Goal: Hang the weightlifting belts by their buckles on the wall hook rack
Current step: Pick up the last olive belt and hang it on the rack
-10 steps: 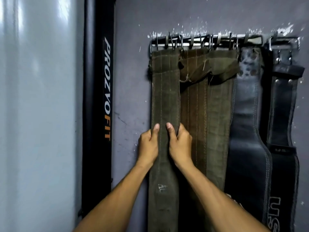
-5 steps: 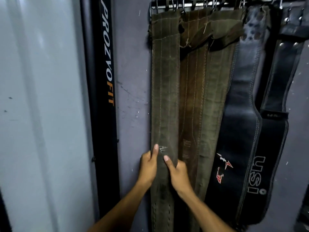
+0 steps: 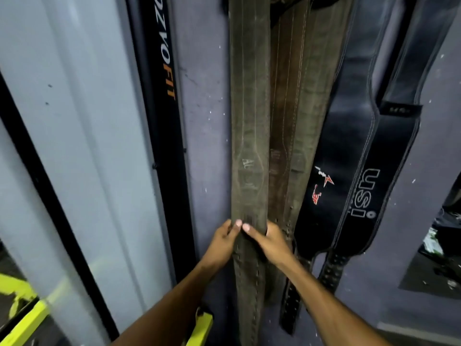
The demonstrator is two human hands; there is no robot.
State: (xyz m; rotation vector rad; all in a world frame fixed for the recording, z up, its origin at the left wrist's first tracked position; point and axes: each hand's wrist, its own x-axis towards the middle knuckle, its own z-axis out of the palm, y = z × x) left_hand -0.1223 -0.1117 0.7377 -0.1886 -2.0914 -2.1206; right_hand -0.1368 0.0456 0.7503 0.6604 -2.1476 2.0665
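Five belts hang side by side against a grey-purple wall, their tops running out of the frame above, so how they are hung cannot be seen. The leftmost is an olive belt with faint stitched lines and a worn mark partway down. Both hands meet on it low down, where its width narrows toward the strap end with punched holes. The left hand comes in from the belt's left edge, thumb across the front face and fingers curled behind — a grip round the edge. The right hand does the same from the right edge, its thumb lying on the front so that the two thumb tips nearly touch at the belt's middle. The belt runs straight up above the hands and carries on down between the two forearms to the bottom of the frame.

Just right of it, partly overlapped, hangs a brown belt, then another olive-brown belt, both ending near the right wrist. Further right is a black belt with red logo, and beside that a black belt lettered "usi", its studded strap trailing below.

Left of the belts stands a tall black pad with partly cropped white and orange lettering, and left of that a pale grey panel. Yellow-green bars show at the lower left.
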